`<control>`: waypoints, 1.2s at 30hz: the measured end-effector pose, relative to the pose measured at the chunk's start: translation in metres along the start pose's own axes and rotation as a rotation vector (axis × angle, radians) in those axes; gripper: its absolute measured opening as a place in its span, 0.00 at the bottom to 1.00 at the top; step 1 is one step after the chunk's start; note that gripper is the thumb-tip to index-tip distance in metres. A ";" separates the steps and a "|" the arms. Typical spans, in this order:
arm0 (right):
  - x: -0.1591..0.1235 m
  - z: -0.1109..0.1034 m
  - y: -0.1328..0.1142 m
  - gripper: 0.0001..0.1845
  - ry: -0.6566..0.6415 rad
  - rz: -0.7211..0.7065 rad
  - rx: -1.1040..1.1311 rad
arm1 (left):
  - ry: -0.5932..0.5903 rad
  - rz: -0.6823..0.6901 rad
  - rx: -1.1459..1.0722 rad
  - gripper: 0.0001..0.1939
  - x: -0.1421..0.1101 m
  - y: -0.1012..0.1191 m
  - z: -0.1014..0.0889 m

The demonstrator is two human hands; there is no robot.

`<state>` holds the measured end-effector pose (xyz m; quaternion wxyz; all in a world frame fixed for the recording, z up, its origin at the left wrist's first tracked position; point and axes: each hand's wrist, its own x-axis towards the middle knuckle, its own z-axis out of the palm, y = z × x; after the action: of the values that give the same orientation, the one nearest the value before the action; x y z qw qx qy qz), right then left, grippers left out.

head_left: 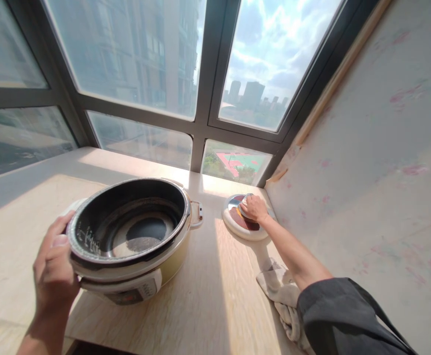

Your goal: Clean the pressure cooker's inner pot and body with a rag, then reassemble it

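A round electric cooker (169, 273) with a pale yellow body and a control panel stands uncovered on the pale ledge. Its dark inside (126, 207) is in view, with whitish marks on the wall and a worn patch at the bottom. My left hand (54, 261) grips the cooker's left side, thumb near the rim. Farther off to the right lies a round lid (233, 229) with a thick white rim and a brown and shiny top. My right hand (254, 208) is closed around the pale grey knob at its middle. The lid rests flat, apart from the cooker.
A crumpled grey cloth (280, 296) lies on the ledge (204, 305) below my right forearm. Dark-framed windows (200, 113) rise behind the ledge. A wall with faded pink flowers (385, 187) bounds the right side. A dark gap (97, 348) shows at the front edge.
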<state>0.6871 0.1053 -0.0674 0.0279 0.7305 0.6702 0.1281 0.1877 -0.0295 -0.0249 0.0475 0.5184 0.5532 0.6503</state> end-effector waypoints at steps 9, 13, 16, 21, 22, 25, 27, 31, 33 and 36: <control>-0.002 0.020 0.001 0.18 0.084 0.061 -0.016 | 0.081 -0.037 -0.030 0.25 -0.005 -0.005 0.003; -0.003 0.026 0.000 0.17 0.100 0.104 -0.013 | 0.076 -0.040 -0.033 0.26 -0.006 -0.006 0.003; -0.003 0.027 -0.001 0.17 0.094 0.116 -0.010 | 0.083 -0.060 -0.064 0.25 -0.006 -0.004 0.004; 0.001 0.021 -0.002 0.18 0.048 0.096 -0.005 | 0.062 -0.106 -0.118 0.26 -0.004 0.001 0.005; 0.002 0.018 -0.001 0.18 0.031 0.089 -0.003 | 0.055 -0.114 -0.123 0.26 -0.004 0.001 0.005; 0.003 0.008 0.000 0.17 -0.040 0.042 0.012 | 0.034 -0.154 -0.143 0.27 -0.003 0.001 0.003; 0.002 -0.001 0.001 0.16 -0.084 -0.005 0.027 | 0.012 -0.165 -0.161 0.27 -0.003 0.000 0.002; -0.003 -0.019 0.002 0.14 -0.093 -0.057 0.058 | -0.036 -0.119 -0.145 0.27 -0.005 -0.003 0.001; -0.005 -0.031 0.005 0.15 -0.066 -0.075 0.092 | -0.042 -0.100 -0.148 0.27 -0.005 -0.005 0.001; -0.005 -0.060 0.010 0.17 0.039 -0.108 0.225 | -0.031 -0.103 -0.156 0.27 -0.006 -0.008 0.002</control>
<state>0.6831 0.0915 -0.0079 -0.0603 0.6894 0.7190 0.0647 0.1873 -0.0288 -0.0351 0.1297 0.4942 0.5259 0.6800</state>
